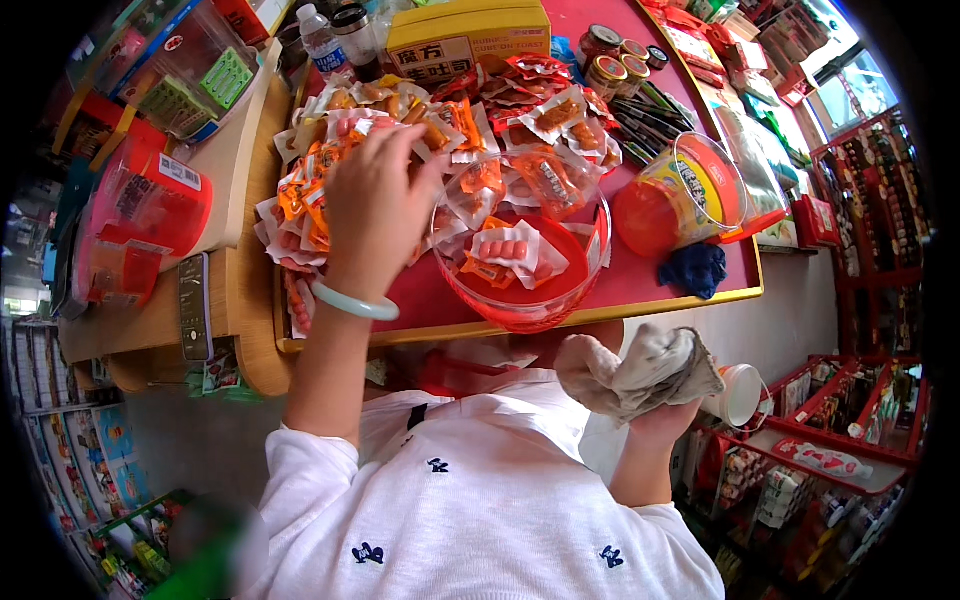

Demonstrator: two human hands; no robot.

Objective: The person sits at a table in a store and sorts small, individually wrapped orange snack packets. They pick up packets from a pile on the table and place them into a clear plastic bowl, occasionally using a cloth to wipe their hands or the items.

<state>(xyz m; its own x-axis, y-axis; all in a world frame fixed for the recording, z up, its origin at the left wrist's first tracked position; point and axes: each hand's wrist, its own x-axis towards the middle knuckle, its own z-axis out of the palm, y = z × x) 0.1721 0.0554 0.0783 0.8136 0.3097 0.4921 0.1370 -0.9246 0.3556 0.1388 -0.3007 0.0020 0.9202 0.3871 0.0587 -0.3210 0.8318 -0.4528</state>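
My left hand [385, 195], with a pale bangle [355, 303] at its wrist, reaches over a heap of small sealed snack packets [310, 190] on the red table. Its thumb and fingers look apart, with the fingertips beside an orange packet [436, 134]. To its right is a clear round plastic tub [598, 262] with a red bottom. Several packets lie in it, among them a packet of small pink sausages [505, 250]. In front of the table's edge my right hand [668, 420] grips a crumpled, stained grey-white cloth [640, 375], which hides most of its fingers.
A red-and-yellow tub [680, 205] lies tilted at the table's right, beside a dark blue cloth [692, 270]. Pens [650, 120], jars [606, 75], a yellow box [470, 35] and a water bottle [320, 40] stand farther back. Goods shelves [860, 400] line the right side.
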